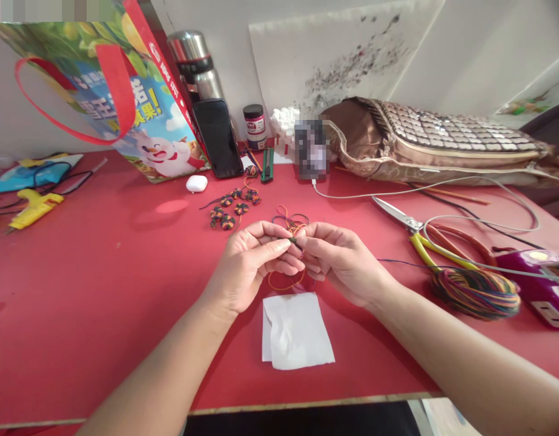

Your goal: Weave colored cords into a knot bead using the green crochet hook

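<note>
My left hand (256, 254) and my right hand (336, 257) meet over the middle of the red table. Between their thumbs and fingertips they pinch a small dark piece of knotted cord (293, 240). Loose orange and dark cord (283, 213) loops out behind the fingers, and more hangs below them. Just in front of my hands lies a folded white tissue (300, 333). Beyond my left hand, several round knotted cord balls (228, 221) in dark, orange and purple tones rest in a cluster. My fingers hide most of the held piece.
Scissors (413, 225) and a coil of multicoloured cord (476, 293) lie to the right, beside a purple power strip (533, 284). A white cable (388, 194) crosses there. Along the back are a phone (218, 139), a utility knife (267, 166) and a gift bag (156, 136). A yellow glue gun (36, 209) lies left.
</note>
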Available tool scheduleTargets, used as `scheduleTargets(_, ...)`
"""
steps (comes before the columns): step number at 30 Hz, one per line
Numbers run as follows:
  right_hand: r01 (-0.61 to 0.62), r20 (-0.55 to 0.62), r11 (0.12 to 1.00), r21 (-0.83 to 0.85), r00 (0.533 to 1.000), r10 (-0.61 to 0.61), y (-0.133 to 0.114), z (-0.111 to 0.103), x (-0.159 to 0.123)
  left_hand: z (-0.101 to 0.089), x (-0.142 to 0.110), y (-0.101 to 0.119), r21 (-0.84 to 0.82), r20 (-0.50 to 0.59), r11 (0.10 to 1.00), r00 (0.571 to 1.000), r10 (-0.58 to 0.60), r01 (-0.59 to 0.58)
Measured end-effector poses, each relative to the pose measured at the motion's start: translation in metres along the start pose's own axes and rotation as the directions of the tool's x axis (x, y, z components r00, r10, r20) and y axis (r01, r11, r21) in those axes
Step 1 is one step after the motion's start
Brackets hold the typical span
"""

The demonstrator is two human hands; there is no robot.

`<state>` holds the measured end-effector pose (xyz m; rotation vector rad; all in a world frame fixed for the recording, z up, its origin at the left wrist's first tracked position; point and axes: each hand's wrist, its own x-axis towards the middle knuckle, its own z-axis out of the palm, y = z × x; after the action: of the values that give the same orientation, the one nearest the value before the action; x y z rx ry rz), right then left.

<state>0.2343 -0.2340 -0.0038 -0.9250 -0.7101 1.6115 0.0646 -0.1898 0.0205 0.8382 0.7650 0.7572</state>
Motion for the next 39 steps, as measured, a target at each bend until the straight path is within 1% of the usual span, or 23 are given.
scheduleTargets(3, 0.002, -0.015, 1.000, -0.006, 1.000, -0.002, -0.0013, 0.0010, -0.0002, 0.0010, 0.0003, 0.0001, -0.005, -0.028, 1.000, 1.000, -0.001, 0.001)
scheduleTargets(8, -0.043, -0.047, 0.999, -0.009, 0.998, 0.043, -0.0043, 0.0030, -0.0012, 0.0036, 0.0007, 0.0004, -0.028, -0.101, 0.999, 0.995, 0.028, -0.031)
scheduleTargets(11, -0.051, -0.047, 0.999, -0.009, 0.998, 0.050, -0.0032, 0.0023, -0.0011, 0.0037, 0.0008, 0.0003, -0.032, -0.121, 0.999, 0.992, 0.036, -0.040)
scheduleTargets(16, -0.029, -0.031, 1.000, -0.002, 0.999, 0.029, -0.0003, -0.0004, -0.0009, 0.0025, 0.0003, 0.0003, 0.001, -0.117, 0.999, 0.993, 0.032, -0.032)
scheduleTargets(23, -0.045, -0.031, 0.999, -0.004, 0.999, 0.045, -0.0015, 0.0009, -0.0008, 0.0032, 0.0008, 0.0000, 0.065, -0.091, 0.997, 0.995, 0.050, -0.044)
scheduleTargets(30, -0.067, -0.021, 0.997, 0.030, 0.997, 0.068, -0.0032, 0.0015, -0.0004, 0.0043, 0.0001, 0.0002, 0.073, -0.054, 0.997, 0.998, 0.014, -0.010)
scheduleTargets(35, -0.082, -0.009, 0.996, 0.032, 0.997, 0.083, -0.0032, 0.0009, -0.0001, 0.0038, -0.0005, 0.0001, 0.099, -0.038, 0.995, 0.999, 0.034, -0.030)
scheduleTargets(39, -0.080, -0.013, 0.996, 0.036, 0.997, 0.081, -0.0030, 0.0016, -0.0007, 0.0041, -0.0004, -0.0010, 0.158, -0.056, 0.987, 0.997, 0.052, -0.043)
